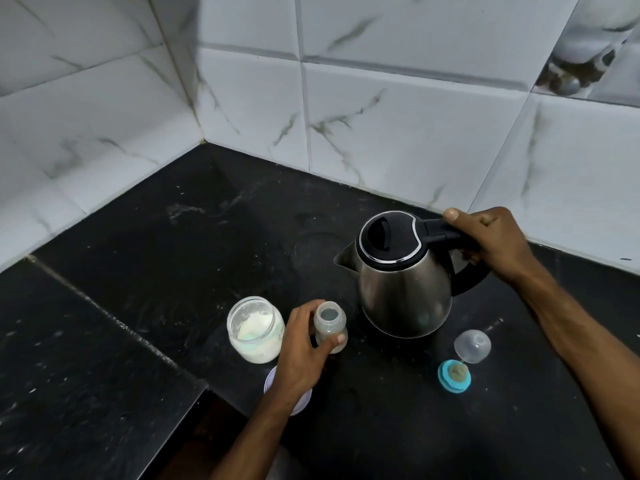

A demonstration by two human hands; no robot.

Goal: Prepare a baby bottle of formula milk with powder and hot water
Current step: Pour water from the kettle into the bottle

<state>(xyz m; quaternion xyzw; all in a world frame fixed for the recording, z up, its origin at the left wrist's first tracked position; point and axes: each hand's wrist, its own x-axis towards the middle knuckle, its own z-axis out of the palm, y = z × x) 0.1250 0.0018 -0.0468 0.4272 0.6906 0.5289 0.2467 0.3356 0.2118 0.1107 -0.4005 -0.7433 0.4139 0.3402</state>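
The right hand [495, 240] grasps the handle of the steel kettle [403, 275]. Just left of the kettle, the left hand [304, 348] clasps the open baby bottle [330, 325]; the powder jar [255, 329] stands farther left.

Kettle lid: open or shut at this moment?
Shut. The black lid lies flat inside the chrome ring atop the steel kettle, with no gap showing, while the right hand grips the handle.

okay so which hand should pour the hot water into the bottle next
The right hand: it already grips the kettle by its handle, with the spout turned toward the open bottle. The left hand holds that bottle, so it is better placed to steady it.
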